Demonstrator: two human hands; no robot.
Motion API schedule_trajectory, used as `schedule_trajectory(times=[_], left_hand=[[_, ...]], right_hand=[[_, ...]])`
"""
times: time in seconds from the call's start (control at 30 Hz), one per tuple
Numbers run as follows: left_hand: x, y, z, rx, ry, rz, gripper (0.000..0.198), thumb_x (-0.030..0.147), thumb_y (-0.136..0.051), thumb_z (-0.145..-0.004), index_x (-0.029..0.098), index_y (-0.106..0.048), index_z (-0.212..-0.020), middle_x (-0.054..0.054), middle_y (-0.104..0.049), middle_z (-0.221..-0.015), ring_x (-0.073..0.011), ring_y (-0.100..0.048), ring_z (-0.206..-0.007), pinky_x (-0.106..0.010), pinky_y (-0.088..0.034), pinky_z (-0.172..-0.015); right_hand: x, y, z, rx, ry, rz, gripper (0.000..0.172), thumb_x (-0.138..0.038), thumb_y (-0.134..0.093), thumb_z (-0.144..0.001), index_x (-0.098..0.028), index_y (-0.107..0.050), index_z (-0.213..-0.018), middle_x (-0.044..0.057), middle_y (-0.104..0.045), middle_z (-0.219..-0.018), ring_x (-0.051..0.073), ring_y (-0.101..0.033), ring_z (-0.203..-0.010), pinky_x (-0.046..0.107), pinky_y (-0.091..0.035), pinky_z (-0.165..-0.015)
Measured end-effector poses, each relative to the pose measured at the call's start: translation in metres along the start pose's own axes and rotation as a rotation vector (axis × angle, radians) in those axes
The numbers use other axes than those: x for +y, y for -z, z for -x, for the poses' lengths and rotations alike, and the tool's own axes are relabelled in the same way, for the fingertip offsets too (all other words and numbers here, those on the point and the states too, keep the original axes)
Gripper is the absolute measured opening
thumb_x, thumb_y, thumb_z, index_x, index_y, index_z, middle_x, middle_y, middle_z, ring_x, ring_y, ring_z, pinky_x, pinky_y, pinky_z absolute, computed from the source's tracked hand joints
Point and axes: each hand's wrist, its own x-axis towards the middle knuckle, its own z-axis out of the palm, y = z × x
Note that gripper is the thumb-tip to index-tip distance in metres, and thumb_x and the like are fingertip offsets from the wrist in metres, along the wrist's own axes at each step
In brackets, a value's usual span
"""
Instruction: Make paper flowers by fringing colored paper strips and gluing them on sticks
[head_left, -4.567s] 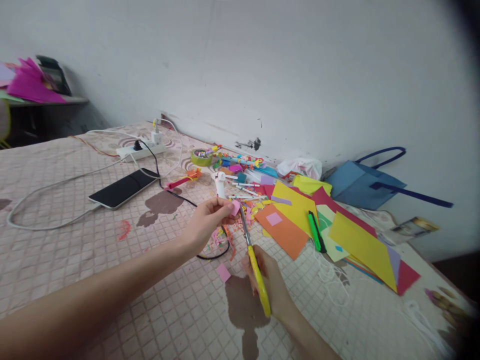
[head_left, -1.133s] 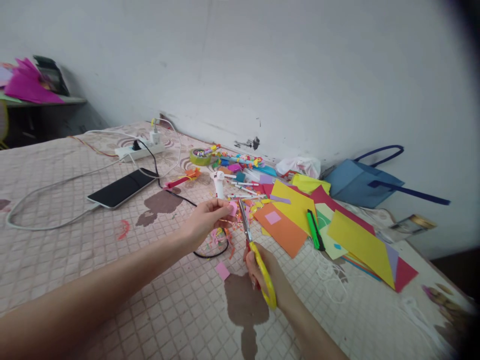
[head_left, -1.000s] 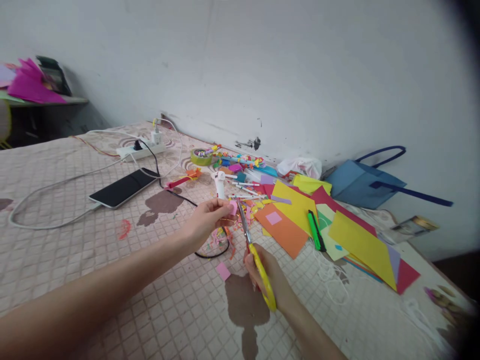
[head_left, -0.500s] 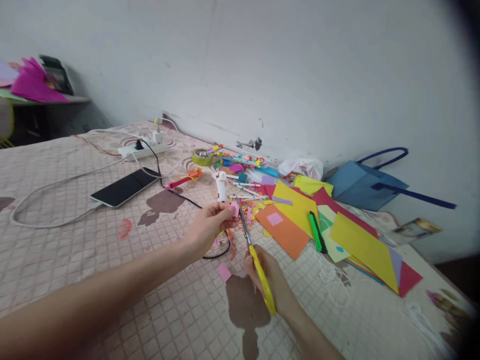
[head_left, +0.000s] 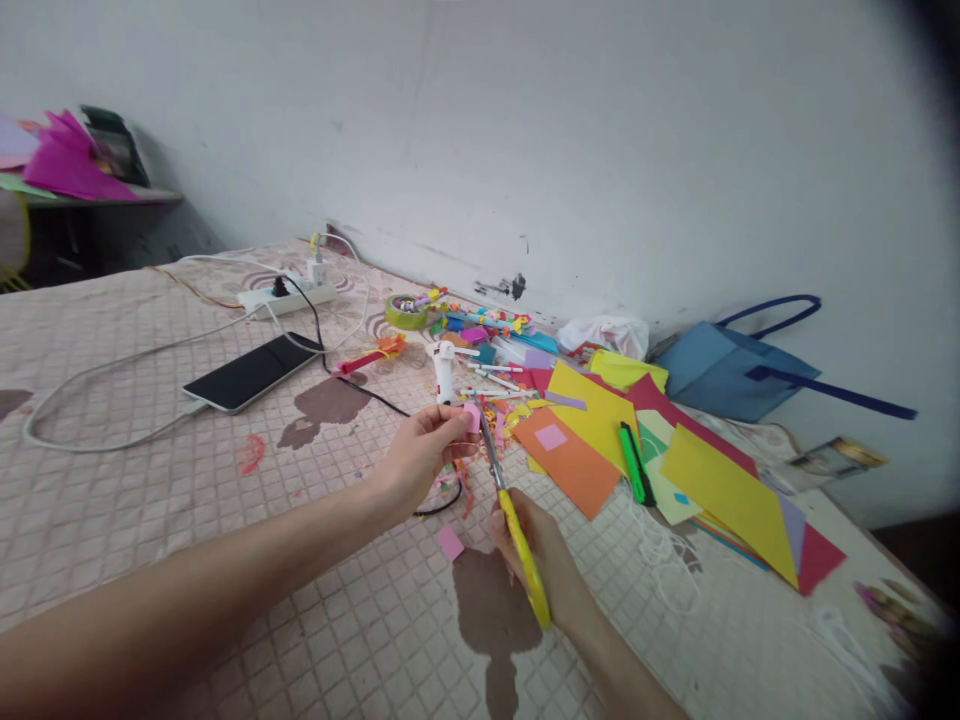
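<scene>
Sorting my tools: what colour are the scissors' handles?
Yellow; the scissors in the right hand show best in the head view.

Checked sheet carrying craft clutter.
We locate from the phone: power strip behind it, coloured paper sheets well to its right.

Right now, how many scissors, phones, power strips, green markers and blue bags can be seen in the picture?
Scissors: 1, held in the right hand
Phone: 1
Power strip: 1
Green marker: 1
Blue bag: 1
Total: 5
</scene>
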Motion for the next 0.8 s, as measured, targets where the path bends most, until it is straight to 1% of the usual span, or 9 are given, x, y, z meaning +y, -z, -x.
schedule_trajectory(times=[0.2, 0.33, 0.47, 0.6, 0.8], left_hand=[[-0.0014, 0.0006, -0.0005, 0.006, 0.0, 0.016, 0.017, 0.024, -0.072, -0.067, 0.012, -0.059, -0.066, -0.001, -0.059, -0.068, -0.0071, -0.053, -0.061, -0.02, -0.045, -0.061], [-0.0025, 0.0014, -0.0009, -0.004, -0.002, 0.009, 0.018, 0.024, -0.071, -0.069, 0.012, -0.059, -0.066, -0.001, -0.059, -0.068, -0.007, -0.053, -0.06, -0.02, -0.045, -0.061], [-0.0032, 0.0019, -0.0009, 0.004, 0.002, 0.012, 0.018, 0.024, -0.072, -0.068, 0.012, -0.059, -0.067, 0.0, -0.06, -0.068, -0.0069, -0.054, -0.06, -0.02, -0.045, -0.062], [-0.0032, 0.0018, -0.001, 0.006, 0.009, 0.023, 0.018, 0.024, -0.072, -0.068, 0.011, -0.058, -0.067, 0.0, -0.06, -0.067, -0.0066, -0.055, -0.06, -0.019, -0.045, -0.062], [-0.0024, 0.0012, -0.001, 0.004, 0.013, 0.039, 0.019, 0.024, -0.072, -0.068, 0.012, -0.058, -0.068, -0.001, -0.06, -0.068, -0.0072, -0.055, -0.061, -0.02, -0.046, -0.062]], right_hand=[[-0.0006, -0.0007, -0.0003, 0.005, 0.0, -0.024, 0.033, -0.046, -0.051, -0.078, -0.022, -0.036, -0.061, -0.006, -0.037, -0.048, 0.008, -0.035, -0.04, 0.018, -0.029, -0.034], [-0.0008, -0.0016, -0.0003, 0.004, -0.012, -0.031, 0.03, -0.044, -0.05, -0.078, -0.022, -0.036, -0.062, -0.006, -0.038, -0.048, 0.008, -0.034, -0.038, 0.019, -0.029, -0.033], [0.0038, -0.0034, -0.0012, 0.0, -0.007, -0.034, 0.028, -0.043, -0.048, -0.078, -0.022, -0.037, -0.063, -0.007, -0.036, -0.046, 0.007, -0.033, -0.037, 0.019, -0.029, -0.033], [0.0073, -0.0039, -0.0021, 0.009, -0.003, -0.011, 0.026, -0.041, -0.048, -0.08, -0.021, -0.04, -0.065, -0.007, -0.038, -0.048, 0.007, -0.034, -0.038, 0.018, -0.029, -0.034], [0.0032, 0.001, 0.0001, -0.049, 0.034, -0.03, 0.031, -0.047, -0.044, -0.082, -0.022, -0.037, -0.066, -0.007, -0.037, -0.049, 0.008, -0.036, -0.04, 0.018, -0.032, -0.036]])
